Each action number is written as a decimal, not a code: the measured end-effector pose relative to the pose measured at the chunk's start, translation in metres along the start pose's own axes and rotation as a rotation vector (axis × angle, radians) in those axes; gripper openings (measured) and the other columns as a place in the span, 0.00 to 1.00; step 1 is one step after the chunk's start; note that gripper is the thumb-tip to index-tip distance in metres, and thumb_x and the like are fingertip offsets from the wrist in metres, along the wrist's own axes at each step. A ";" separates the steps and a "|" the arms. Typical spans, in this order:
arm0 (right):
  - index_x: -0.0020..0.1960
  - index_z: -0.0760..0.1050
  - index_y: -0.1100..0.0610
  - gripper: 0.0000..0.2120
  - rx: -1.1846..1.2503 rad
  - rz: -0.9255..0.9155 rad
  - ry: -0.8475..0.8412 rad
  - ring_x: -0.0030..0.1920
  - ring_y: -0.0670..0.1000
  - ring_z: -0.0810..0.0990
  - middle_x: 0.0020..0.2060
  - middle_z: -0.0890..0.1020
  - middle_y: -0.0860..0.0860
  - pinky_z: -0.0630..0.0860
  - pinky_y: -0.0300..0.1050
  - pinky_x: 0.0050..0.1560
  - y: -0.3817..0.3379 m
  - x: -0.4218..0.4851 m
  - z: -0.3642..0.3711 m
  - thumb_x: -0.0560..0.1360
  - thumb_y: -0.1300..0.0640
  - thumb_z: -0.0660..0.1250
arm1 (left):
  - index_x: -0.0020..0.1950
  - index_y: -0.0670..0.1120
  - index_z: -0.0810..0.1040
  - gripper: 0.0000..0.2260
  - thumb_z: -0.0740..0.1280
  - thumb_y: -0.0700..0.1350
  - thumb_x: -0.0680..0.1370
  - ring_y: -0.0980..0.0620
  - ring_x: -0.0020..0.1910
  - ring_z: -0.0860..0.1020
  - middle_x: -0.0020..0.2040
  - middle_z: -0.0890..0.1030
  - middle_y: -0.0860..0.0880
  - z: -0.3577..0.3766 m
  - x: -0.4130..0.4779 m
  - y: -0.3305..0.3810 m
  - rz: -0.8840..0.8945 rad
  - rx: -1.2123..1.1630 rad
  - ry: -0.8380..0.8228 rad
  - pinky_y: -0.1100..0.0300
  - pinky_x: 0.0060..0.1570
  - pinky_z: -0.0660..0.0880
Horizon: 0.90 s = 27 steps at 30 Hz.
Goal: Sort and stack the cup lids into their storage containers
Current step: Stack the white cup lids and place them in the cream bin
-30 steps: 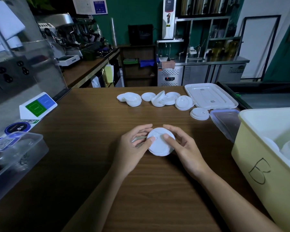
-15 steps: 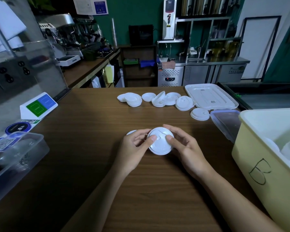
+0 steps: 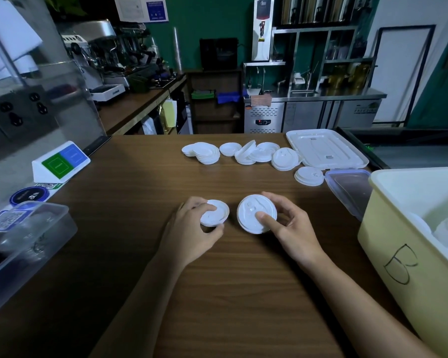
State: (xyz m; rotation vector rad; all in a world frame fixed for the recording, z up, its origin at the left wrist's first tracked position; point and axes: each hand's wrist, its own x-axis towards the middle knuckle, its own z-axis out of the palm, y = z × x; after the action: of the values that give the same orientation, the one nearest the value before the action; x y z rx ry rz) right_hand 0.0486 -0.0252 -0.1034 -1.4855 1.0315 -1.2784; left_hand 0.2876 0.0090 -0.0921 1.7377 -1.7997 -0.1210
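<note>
My left hand [image 3: 192, 229] is curled round a smaller lid [image 3: 216, 212], with a finger lying across its top and my thumb tucked at its near edge. The rim looks layered, so I cannot tell whether it is one lid or a few nested together. My right hand [image 3: 292, 228] grips a larger lid [image 3: 251, 211], thumb pressed flat on its top face and fingers bent round its far and right rim. That lid is tipped a little toward me. The two lids are side by side, just apart, low over the middle of the table [image 3: 217, 293]. Both forearms come in from the near edge and angle toward each other, wrists close to the wood. At my right stands a yellow bin [image 3: 398, 241] marked B, with white lids inside. At my left is a clear box [image 3: 29, 244]. Loose lids [image 3: 243, 153] lie in small piles along the far edge.
</note>
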 end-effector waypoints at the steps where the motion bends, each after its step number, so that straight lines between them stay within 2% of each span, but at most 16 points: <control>1: 0.66 0.82 0.49 0.19 0.006 0.008 0.015 0.62 0.43 0.83 0.59 0.86 0.42 0.78 0.44 0.67 0.001 0.001 0.000 0.77 0.61 0.77 | 0.61 0.52 0.84 0.15 0.75 0.50 0.75 0.56 0.63 0.77 0.63 0.77 0.59 0.001 0.000 -0.002 0.006 0.013 -0.024 0.56 0.60 0.75; 3: 0.66 0.82 0.49 0.19 0.016 0.018 0.025 0.62 0.43 0.83 0.60 0.86 0.43 0.77 0.42 0.66 0.002 0.001 -0.001 0.77 0.61 0.77 | 0.59 0.51 0.84 0.12 0.74 0.44 0.76 0.53 0.61 0.78 0.58 0.80 0.57 0.003 0.003 -0.005 0.023 0.011 -0.043 0.53 0.59 0.76; 6: 0.65 0.82 0.48 0.19 0.009 0.021 0.042 0.63 0.42 0.82 0.61 0.85 0.41 0.77 0.40 0.65 0.002 0.002 -0.001 0.77 0.60 0.77 | 0.50 0.50 0.83 0.04 0.73 0.43 0.77 0.50 0.51 0.81 0.48 0.83 0.56 0.003 0.004 -0.005 0.049 0.004 -0.008 0.50 0.50 0.78; 8: 0.65 0.82 0.48 0.19 0.013 0.020 0.063 0.62 0.40 0.82 0.60 0.85 0.39 0.77 0.38 0.65 0.001 0.001 0.000 0.77 0.61 0.77 | 0.48 0.51 0.79 0.03 0.72 0.44 0.78 0.52 0.42 0.80 0.42 0.81 0.57 0.000 0.004 0.001 0.063 -0.036 0.053 0.50 0.42 0.78; 10: 0.64 0.82 0.48 0.19 0.008 0.012 0.094 0.60 0.40 0.83 0.59 0.85 0.40 0.77 0.36 0.63 0.001 0.001 -0.001 0.77 0.62 0.77 | 0.49 0.52 0.77 0.04 0.71 0.44 0.79 0.55 0.39 0.79 0.40 0.80 0.57 -0.002 0.003 0.009 0.069 -0.111 0.104 0.50 0.40 0.78; 15: 0.63 0.81 0.45 0.19 -0.013 -0.029 0.137 0.59 0.43 0.83 0.59 0.85 0.41 0.78 0.36 0.60 -0.002 0.001 -0.004 0.77 0.63 0.76 | 0.55 0.51 0.81 0.10 0.72 0.38 0.78 0.61 0.48 0.84 0.48 0.85 0.59 -0.009 0.002 0.021 -0.049 -0.484 0.060 0.59 0.50 0.83; 18: 0.65 0.81 0.47 0.20 -0.031 -0.064 0.108 0.61 0.44 0.83 0.61 0.85 0.41 0.76 0.36 0.63 -0.001 0.001 -0.005 0.78 0.64 0.75 | 0.58 0.52 0.83 0.12 0.69 0.37 0.80 0.56 0.52 0.85 0.51 0.86 0.56 -0.012 0.003 0.025 -0.054 -0.691 -0.047 0.59 0.55 0.81; 21: 0.66 0.81 0.51 0.19 -0.005 -0.085 0.036 0.63 0.44 0.82 0.61 0.85 0.41 0.75 0.35 0.63 -0.006 -0.001 -0.002 0.79 0.67 0.72 | 0.64 0.56 0.84 0.16 0.68 0.43 0.78 0.51 0.52 0.82 0.56 0.81 0.55 -0.005 0.001 0.028 0.003 -0.708 -0.097 0.62 0.56 0.77; 23: 0.66 0.82 0.52 0.17 0.035 -0.053 -0.015 0.63 0.42 0.82 0.60 0.86 0.41 0.75 0.36 0.62 -0.010 -0.002 0.001 0.81 0.67 0.69 | 0.69 0.55 0.82 0.18 0.68 0.43 0.80 0.54 0.52 0.79 0.56 0.79 0.54 0.001 0.000 0.028 0.042 -0.651 -0.074 0.64 0.58 0.74; 25: 0.65 0.83 0.51 0.12 0.105 0.010 -0.052 0.64 0.43 0.82 0.60 0.86 0.42 0.75 0.41 0.65 -0.013 -0.003 0.003 0.83 0.60 0.68 | 0.72 0.53 0.79 0.19 0.69 0.39 0.82 0.55 0.56 0.80 0.56 0.80 0.55 0.002 -0.001 0.030 0.055 -0.684 -0.053 0.63 0.59 0.76; 27: 0.64 0.84 0.51 0.13 0.152 0.049 -0.083 0.64 0.46 0.82 0.60 0.86 0.44 0.76 0.45 0.67 -0.016 -0.006 0.006 0.81 0.50 0.69 | 0.72 0.51 0.78 0.20 0.70 0.38 0.82 0.53 0.60 0.81 0.57 0.83 0.55 0.002 -0.002 0.032 0.052 -0.752 -0.045 0.61 0.61 0.78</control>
State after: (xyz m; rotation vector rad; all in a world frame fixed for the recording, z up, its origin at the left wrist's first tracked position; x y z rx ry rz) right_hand 0.0541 -0.0145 -0.0901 -1.3779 0.8914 -1.2225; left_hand 0.2584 0.0147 -0.0790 1.1492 -1.5380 -0.7184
